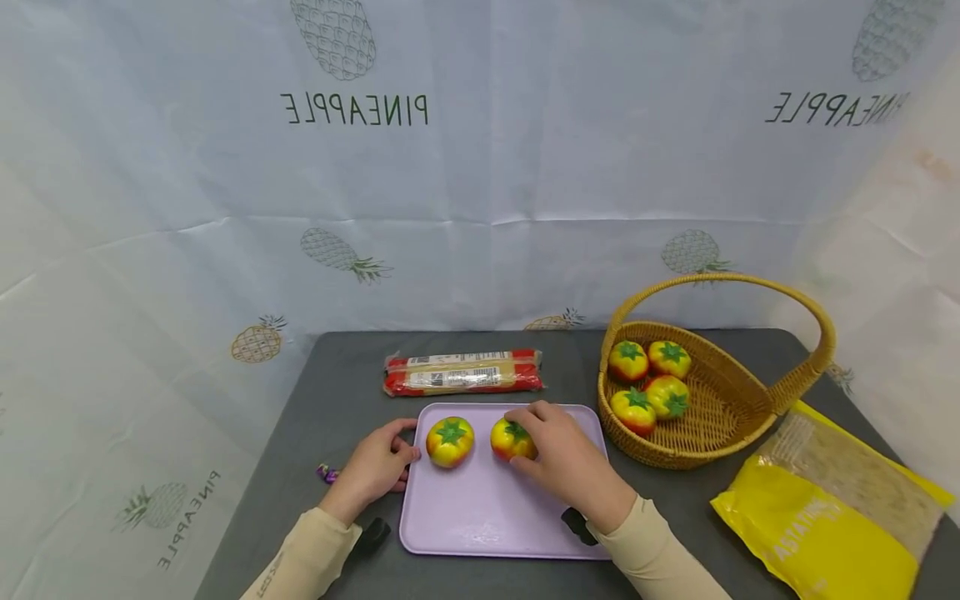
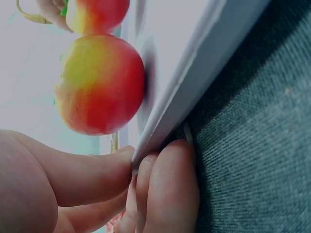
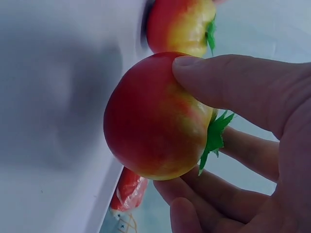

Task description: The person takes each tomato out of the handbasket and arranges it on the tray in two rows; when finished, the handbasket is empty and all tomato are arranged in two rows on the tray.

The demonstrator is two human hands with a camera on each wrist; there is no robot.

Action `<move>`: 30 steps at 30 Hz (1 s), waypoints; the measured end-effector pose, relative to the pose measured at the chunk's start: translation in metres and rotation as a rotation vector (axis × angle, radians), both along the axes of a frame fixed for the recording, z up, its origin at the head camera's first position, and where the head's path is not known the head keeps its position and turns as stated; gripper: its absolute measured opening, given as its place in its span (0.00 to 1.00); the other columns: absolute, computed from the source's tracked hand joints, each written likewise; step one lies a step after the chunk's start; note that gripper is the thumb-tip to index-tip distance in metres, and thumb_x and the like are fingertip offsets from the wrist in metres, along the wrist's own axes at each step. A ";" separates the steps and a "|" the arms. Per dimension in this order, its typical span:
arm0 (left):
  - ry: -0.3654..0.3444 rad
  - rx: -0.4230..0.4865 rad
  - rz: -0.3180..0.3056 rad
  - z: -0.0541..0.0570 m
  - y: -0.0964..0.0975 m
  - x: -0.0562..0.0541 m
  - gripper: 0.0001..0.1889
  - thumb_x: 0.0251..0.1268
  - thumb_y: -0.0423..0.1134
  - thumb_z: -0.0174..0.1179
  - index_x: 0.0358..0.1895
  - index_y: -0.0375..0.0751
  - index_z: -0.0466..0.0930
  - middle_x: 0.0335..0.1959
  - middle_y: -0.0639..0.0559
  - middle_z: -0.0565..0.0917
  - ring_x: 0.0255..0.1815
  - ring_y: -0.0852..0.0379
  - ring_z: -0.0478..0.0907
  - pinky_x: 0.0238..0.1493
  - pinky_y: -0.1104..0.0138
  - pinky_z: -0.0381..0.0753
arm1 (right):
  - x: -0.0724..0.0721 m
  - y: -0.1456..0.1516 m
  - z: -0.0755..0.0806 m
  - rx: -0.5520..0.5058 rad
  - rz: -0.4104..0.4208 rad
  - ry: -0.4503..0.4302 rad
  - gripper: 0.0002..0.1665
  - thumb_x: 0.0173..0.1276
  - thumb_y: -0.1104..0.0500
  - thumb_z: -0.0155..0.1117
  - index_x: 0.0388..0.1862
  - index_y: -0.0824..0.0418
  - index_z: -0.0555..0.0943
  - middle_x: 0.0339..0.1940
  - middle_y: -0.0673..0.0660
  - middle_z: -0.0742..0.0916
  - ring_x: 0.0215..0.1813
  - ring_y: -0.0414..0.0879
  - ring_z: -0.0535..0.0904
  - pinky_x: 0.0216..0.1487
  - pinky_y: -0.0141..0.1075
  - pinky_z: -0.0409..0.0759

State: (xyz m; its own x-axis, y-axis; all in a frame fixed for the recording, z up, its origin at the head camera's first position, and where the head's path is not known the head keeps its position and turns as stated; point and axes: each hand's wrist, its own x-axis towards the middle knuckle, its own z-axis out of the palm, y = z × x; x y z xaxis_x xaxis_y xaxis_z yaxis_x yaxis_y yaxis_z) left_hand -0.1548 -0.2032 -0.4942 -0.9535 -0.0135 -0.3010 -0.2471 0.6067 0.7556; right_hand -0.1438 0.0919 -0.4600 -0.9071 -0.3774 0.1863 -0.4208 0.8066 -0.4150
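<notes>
A lilac tray (image 1: 480,517) lies on the dark table, a red-and-yellow tomato (image 1: 450,442) with a green leafy top on its left half. My left hand (image 1: 375,461) pinches the tray's left rim, thumb on top and fingers beneath, as the left wrist view shows. Over the tray's right half, my right hand (image 1: 564,458) grips a second tomato (image 3: 155,119) between thumb and fingers. Whether this tomato touches the tray is hard to tell. Several similar tomatoes (image 1: 667,397) sit in the left part of a wicker basket (image 1: 716,417).
Behind the tray lies a red-ended clear packet (image 1: 463,372). The basket, with its tall arched handle, stands right of the tray. A yellow bag (image 1: 840,517) lies at the front right. Beside my left hand is a small purple item (image 1: 327,473). A pineapple-print sheet hangs behind.
</notes>
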 end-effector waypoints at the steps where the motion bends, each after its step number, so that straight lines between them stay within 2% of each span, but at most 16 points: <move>1: -0.001 0.000 0.002 0.000 0.000 0.000 0.29 0.77 0.37 0.67 0.77 0.46 0.74 0.38 0.45 0.80 0.28 0.52 0.81 0.33 0.63 0.91 | 0.000 -0.001 -0.001 -0.003 0.001 -0.005 0.32 0.61 0.54 0.86 0.63 0.55 0.85 0.53 0.56 0.86 0.54 0.52 0.83 0.62 0.51 0.86; 7: 0.000 -0.005 0.002 0.000 0.000 -0.003 0.29 0.76 0.38 0.68 0.78 0.46 0.74 0.38 0.45 0.80 0.29 0.52 0.81 0.33 0.63 0.91 | 0.000 -0.004 -0.003 -0.004 -0.002 -0.031 0.31 0.62 0.52 0.86 0.63 0.53 0.86 0.52 0.54 0.86 0.52 0.49 0.82 0.61 0.50 0.86; 21: -0.005 0.024 0.007 -0.003 -0.001 0.003 0.29 0.76 0.36 0.68 0.77 0.46 0.74 0.38 0.45 0.80 0.28 0.52 0.81 0.32 0.62 0.91 | 0.001 -0.005 -0.009 0.005 0.032 -0.003 0.32 0.61 0.52 0.87 0.63 0.54 0.86 0.55 0.55 0.86 0.54 0.50 0.84 0.62 0.51 0.87; 30: 0.006 0.003 0.003 -0.001 0.000 0.000 0.29 0.76 0.36 0.67 0.77 0.46 0.74 0.39 0.45 0.80 0.28 0.52 0.81 0.32 0.63 0.91 | -0.001 -0.007 -0.010 0.029 0.029 0.001 0.32 0.61 0.51 0.87 0.63 0.53 0.86 0.54 0.54 0.86 0.52 0.48 0.82 0.62 0.50 0.87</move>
